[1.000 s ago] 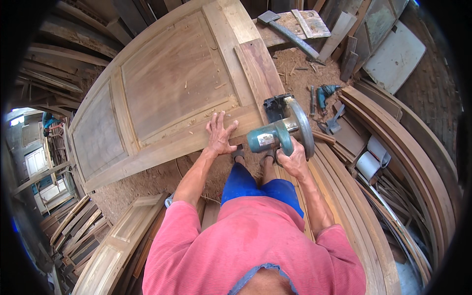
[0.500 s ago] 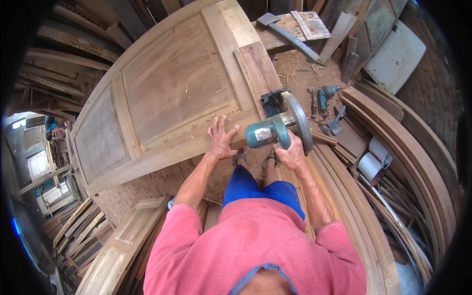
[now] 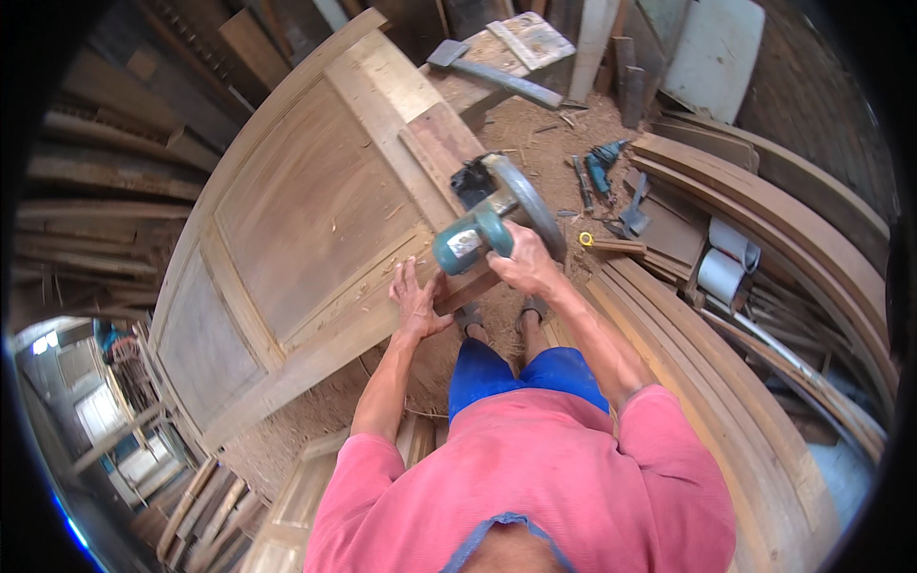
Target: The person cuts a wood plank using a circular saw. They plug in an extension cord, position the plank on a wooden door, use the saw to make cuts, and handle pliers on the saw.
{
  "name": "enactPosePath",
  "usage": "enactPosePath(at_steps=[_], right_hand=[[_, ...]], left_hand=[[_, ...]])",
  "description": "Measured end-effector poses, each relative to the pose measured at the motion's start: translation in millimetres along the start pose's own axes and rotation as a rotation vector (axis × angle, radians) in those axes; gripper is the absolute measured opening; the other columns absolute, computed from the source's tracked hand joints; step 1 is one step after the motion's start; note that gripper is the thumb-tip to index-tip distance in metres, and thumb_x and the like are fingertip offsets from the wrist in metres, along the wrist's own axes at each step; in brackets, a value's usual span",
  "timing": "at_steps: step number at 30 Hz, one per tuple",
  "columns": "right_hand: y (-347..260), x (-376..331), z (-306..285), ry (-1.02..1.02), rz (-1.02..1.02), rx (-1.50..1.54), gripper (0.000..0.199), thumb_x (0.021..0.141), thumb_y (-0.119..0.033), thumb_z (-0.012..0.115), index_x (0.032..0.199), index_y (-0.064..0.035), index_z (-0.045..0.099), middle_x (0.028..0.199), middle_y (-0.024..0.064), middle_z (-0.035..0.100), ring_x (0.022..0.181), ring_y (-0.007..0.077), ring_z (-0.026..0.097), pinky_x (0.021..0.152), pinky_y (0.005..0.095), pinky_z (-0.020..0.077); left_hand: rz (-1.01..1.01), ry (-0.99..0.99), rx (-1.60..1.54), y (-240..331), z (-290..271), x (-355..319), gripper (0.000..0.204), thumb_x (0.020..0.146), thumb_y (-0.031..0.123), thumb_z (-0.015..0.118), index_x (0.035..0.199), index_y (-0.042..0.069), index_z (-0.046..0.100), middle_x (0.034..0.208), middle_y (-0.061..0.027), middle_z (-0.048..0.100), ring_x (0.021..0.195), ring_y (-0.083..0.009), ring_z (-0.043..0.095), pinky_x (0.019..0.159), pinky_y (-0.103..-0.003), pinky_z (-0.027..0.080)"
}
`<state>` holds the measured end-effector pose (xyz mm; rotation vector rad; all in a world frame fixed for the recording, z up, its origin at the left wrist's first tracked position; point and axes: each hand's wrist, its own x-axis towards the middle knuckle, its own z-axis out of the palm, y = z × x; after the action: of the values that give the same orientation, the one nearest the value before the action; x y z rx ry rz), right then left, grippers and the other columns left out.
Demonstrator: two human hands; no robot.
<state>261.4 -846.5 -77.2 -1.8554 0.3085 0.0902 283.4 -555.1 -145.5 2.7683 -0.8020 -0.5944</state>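
My right hand (image 3: 525, 260) is wrapped round the rear handle of a green circular saw (image 3: 460, 244). The saw has a rounded metal blade guard and rests at the near right corner of a large panelled wooden door (image 3: 315, 205); the blade itself is hidden. With fingers spread, my left hand (image 3: 416, 301) presses on the door's near rail, just left of the saw. A short reddish board (image 3: 444, 143) lies on the door's right end, beyond the saw. Wood chips are scattered over the panel.
A long-handled hammer (image 3: 506, 81) lies on a rough plank bench (image 3: 544, 43). On the sawdust floor are a green drill (image 3: 600, 169), a chisel (image 3: 582, 183), a hatchet (image 3: 632, 212) and a yellow ring (image 3: 586, 239). Long boards (image 3: 793, 224) line the right; another panelled door (image 3: 296, 497) lies lower left.
The view has turned, so door, saw and bench sit further left and higher. The yellow ring now shows clear of the saw guard. Both hands keep their places on saw and door.
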Motion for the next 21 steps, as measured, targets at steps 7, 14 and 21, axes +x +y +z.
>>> enactPosePath(at_steps=[7,14,21], right_hand=[[-7.5,33.5,3.0,0.009,-0.067,0.031,0.045,0.080,-0.021,0.068,0.118,0.0039,0.063,0.109,0.0320,0.070,0.106,0.0498,0.066,0.094,0.0496,0.0545],[-18.0,-37.1,-39.9,0.157,-0.012,0.111,0.047,0.083,-0.016,0.070,0.125,0.0025,0.065,0.105,0.0250,0.072,0.096,0.0365,0.071,0.093,0.0428,0.0547],[9.8,-127.0,-93.3,0.340,0.272,0.242,0.038,0.084,-0.011,0.070,0.119,0.0027,0.068,0.098,0.0191,0.073,0.088,0.0260,0.070,0.086,0.0379,0.0547]], left_hand=[[-0.011,-0.004,0.031,-9.3,6.9,3.3,0.103,0.049,0.041,0.094,0.144,0.029,0.058,0.166,-0.0251,0.016,0.154,-0.0504,0.009,0.115,-0.071,0.017],[0.027,0.026,-0.005,-14.1,7.3,3.2,0.110,0.047,0.038,0.097,0.146,0.033,0.051,0.168,-0.0265,0.014,0.155,-0.0515,0.008,0.115,-0.072,0.016],[0.072,0.021,0.000,-16.8,12.5,1.5,0.115,0.046,0.036,0.098,0.148,0.033,0.046,0.168,-0.0275,0.013,0.154,-0.0532,0.009,0.114,-0.073,0.017]])
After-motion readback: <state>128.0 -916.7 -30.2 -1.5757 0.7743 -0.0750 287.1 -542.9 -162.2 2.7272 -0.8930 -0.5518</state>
